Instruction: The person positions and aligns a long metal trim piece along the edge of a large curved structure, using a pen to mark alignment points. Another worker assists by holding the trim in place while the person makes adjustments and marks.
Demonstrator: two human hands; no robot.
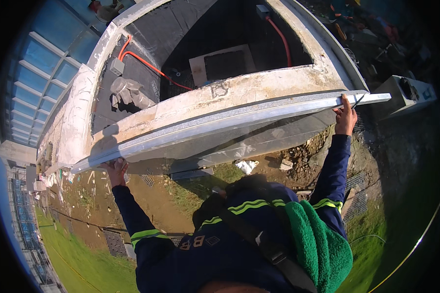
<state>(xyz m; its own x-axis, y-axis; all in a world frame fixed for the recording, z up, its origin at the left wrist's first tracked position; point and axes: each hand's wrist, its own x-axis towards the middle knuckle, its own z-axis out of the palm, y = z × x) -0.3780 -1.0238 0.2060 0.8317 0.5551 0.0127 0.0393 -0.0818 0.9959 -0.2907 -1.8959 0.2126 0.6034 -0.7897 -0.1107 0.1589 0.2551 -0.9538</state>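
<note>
The right hand's (pixel 345 119) fingers look clamped on the long metal bar (pixel 230 121), which spans to the left hand's (pixel 116 172) fingers, whose closure I cannot tell. Uneven pressure between them could skew it along the pale ledge (pixel 274 82) beyond the fingertips

The bar (pixel 278 110) lies along the wall (pixel 259 84), near side
</note>
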